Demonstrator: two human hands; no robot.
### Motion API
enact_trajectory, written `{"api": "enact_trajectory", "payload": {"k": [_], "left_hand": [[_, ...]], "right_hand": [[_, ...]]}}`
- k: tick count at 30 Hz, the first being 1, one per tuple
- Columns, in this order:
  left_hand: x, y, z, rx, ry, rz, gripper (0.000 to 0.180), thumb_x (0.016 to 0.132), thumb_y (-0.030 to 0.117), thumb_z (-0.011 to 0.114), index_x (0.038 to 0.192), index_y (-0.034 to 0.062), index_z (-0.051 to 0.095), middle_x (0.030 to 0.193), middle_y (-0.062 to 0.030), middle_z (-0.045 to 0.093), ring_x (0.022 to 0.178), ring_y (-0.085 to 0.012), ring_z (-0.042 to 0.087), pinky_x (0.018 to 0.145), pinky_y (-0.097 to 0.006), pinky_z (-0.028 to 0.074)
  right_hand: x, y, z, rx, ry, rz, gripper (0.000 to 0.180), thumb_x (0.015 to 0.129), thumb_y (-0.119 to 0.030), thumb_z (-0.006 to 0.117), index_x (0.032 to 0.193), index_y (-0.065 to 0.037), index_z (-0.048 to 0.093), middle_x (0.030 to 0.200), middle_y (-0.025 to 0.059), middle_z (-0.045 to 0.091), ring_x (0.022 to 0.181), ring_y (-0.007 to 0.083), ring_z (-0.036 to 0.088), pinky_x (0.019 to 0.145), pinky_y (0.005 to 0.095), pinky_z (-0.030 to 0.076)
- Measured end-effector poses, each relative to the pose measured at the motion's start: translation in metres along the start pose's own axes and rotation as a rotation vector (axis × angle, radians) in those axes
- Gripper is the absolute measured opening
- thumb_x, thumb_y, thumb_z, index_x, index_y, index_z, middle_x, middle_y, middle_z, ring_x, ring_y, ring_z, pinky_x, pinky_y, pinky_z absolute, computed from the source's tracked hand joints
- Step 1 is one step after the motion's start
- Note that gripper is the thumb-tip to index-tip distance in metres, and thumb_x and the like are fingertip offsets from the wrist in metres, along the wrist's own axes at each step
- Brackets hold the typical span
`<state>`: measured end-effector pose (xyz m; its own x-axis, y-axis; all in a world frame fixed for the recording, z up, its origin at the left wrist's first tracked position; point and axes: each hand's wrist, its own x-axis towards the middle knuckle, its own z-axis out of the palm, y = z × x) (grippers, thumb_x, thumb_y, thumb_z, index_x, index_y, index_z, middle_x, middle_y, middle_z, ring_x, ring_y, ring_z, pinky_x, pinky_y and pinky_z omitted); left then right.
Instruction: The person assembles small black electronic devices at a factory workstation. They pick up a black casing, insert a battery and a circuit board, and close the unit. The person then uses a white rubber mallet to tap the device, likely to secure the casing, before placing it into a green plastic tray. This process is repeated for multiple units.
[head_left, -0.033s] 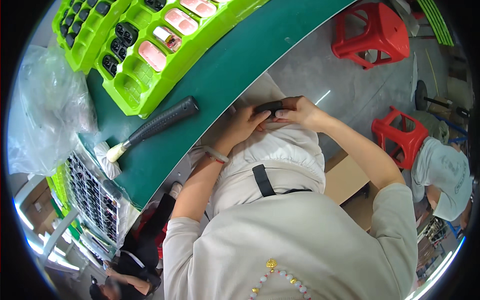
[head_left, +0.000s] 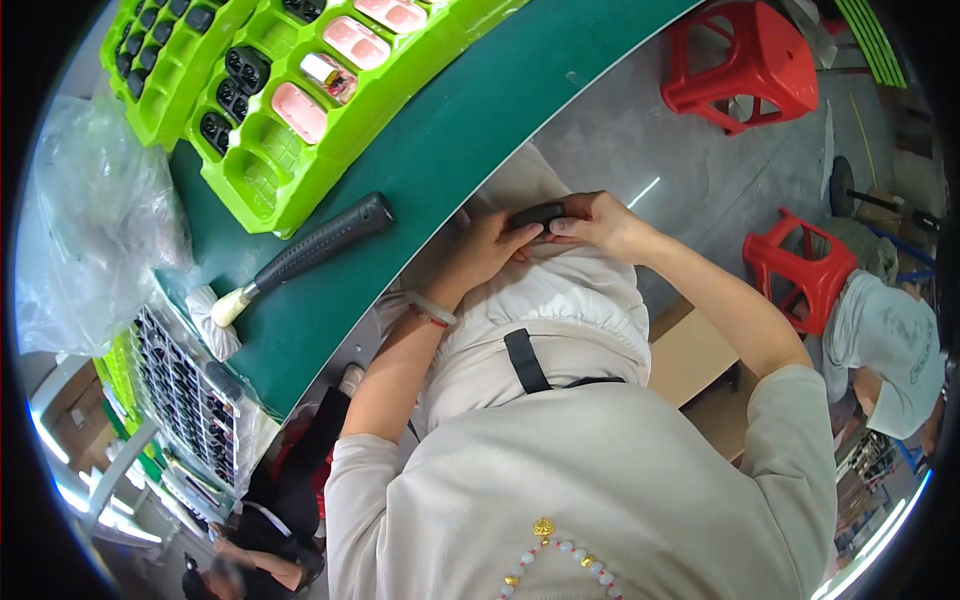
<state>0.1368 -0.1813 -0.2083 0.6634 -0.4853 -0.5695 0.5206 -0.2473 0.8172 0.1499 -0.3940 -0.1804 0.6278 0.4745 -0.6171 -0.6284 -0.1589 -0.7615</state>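
Two hands: your left hand (head_left: 487, 250) and right hand (head_left: 593, 221) meet over your lap, both pinching one small dark part (head_left: 537, 214).
Part: just off the green mat's (head_left: 440, 150) near edge.
Mat: dark-handled brush (head_left: 308, 250) lies beside the lime trays (head_left: 290, 205).
Beyond: red stool (head_left: 745, 60) on the floor.

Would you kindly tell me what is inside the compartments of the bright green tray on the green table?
The green tray holds pale pink rectangular pieces and small black parts; some compartments look empty. Whatever lies beneath those pieces is covered, and the tray's far end runs out of view.
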Motion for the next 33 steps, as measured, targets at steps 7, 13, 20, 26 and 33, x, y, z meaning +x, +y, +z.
{"api": "enact_trajectory", "payload": {"k": [7,13,20,26,33], "left_hand": [[0.001,0.003,0.008,0.323,0.138,0.14,0.029,0.089,0.021,0.059,0.106,-0.0025,0.06,0.077,-0.0088,0.065,0.066,-0.0125,0.061,0.062,-0.026,0.048],[0.02,-0.006,0.003,0.297,0.157,0.125,0.032,0.09,0.024,0.058,0.107,-0.0027,0.059,0.071,-0.0069,0.062,0.063,-0.0113,0.056,0.061,-0.027,0.046],[-0.038,0.055,0.013,-0.302,-0.104,-0.023,0.033,0.089,0.027,0.06,0.103,-0.0019,0.058,0.084,-0.0028,0.061,0.07,-0.0068,0.056,0.063,-0.022,0.047],[-0.108,0.097,0.026,-0.536,-0.187,0.192,0.038,0.088,0.008,0.061,0.121,-0.0059,0.049,0.102,-0.0088,0.061,0.088,-0.0121,0.06,0.077,-0.026,0.051],[-0.134,0.105,0.023,-0.651,-0.251,0.241,0.033,0.087,0.007,0.061,0.117,-0.0061,0.052,0.103,-0.0105,0.061,0.091,-0.0139,0.061,0.082,-0.028,0.052]], "right_hand": [[0.012,0.015,0.004,-0.28,0.152,-0.025,0.024,0.086,-0.005,0.057,0.108,0.003,0.061,0.091,0.0137,0.066,0.085,0.018,0.063,0.076,0.0311,0.048],[0.029,0.001,-0.004,-0.198,0.11,-0.088,0.022,0.084,-0.001,0.057,0.105,0.005,0.061,0.085,0.0123,0.066,0.078,0.0162,0.064,0.072,0.0292,0.05],[-0.043,-0.05,0.01,0.137,0.011,0.07,0.029,0.09,-0.012,0.057,0.11,0.009,0.055,0.098,0.013,0.063,0.092,0.0192,0.063,0.078,0.0281,0.051],[-0.126,-0.085,0.044,0.077,0.111,-0.166,0.034,0.085,-0.011,0.063,0.113,0.006,0.057,0.1,0.0115,0.065,0.091,0.014,0.062,0.081,0.0283,0.049],[-0.14,-0.094,0.061,-0.455,0.207,-0.56,0.032,0.079,-0.017,0.069,0.104,0.004,0.062,0.084,0.0159,0.067,0.074,0.0218,0.067,0.066,0.0285,0.05]]}}
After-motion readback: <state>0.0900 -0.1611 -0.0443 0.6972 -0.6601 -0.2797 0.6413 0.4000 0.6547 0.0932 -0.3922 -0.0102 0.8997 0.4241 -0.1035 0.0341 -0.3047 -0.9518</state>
